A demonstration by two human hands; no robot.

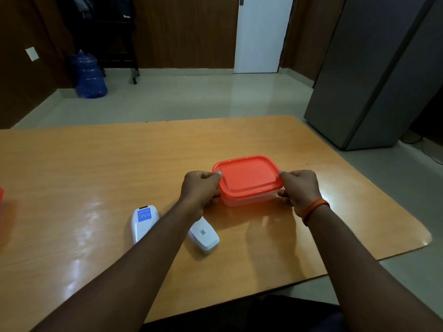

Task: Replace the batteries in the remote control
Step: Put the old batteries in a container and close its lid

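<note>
A clear plastic box with an orange lid (248, 176) stands on the wooden table (96, 164), a little right of centre. My left hand (200, 189) grips its left end, thumb on the lid's rim. My right hand (299, 188) grips the right end the same way. Two white remote controls lie face down near the table's front. One with a blue sticker (144, 224) is left of my left forearm. The other, with a small code label (203, 236), is partly hidden under that forearm. What the box holds cannot be seen.
A sliver of another orange thing (1, 195) shows at the table's left edge. Beyond the table are a grey refrigerator (383, 80) at the right, a blue water jug (90, 77) on the floor at the back left and a white door (261, 34).
</note>
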